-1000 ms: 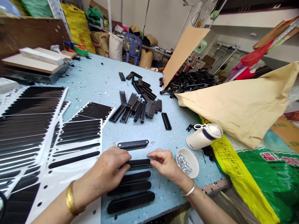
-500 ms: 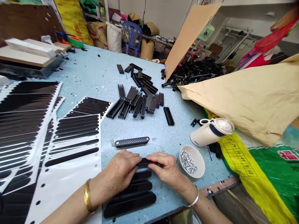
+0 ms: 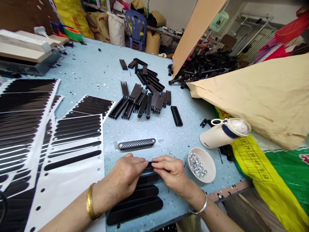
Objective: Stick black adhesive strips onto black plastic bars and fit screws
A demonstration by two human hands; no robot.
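My left hand [image 3: 124, 177] and my right hand [image 3: 174, 176] meet over the table's near part. Between their fingertips is a black strip-like bar [image 3: 150, 167], pinched at both sides; the fingers cover most of it. Just below it several rounded black strips [image 3: 135, 211] lie side by side on the table, partly under my left hand. A black bar with a diamond-patterned face [image 3: 137, 144] and a small fastener at each end lies beyond my hands. Left of them is a white backing sheet [image 3: 70, 190] bearing black adhesive strips [image 3: 77, 159].
A white bowl [image 3: 210, 164] of small shiny metal parts [image 3: 196, 165] stands right of my right hand, with a white bottle [image 3: 214, 137] lying behind it. Several black grooved bars [image 3: 142, 100] are heaped mid-table. More strip sheets [image 3: 21, 122] cover the left; brown paper [image 3: 253, 103] hangs at right.
The view has shifted slightly. Both hands stay on the black bar, and the fingertips of my right hand have closed further along its upper edge.
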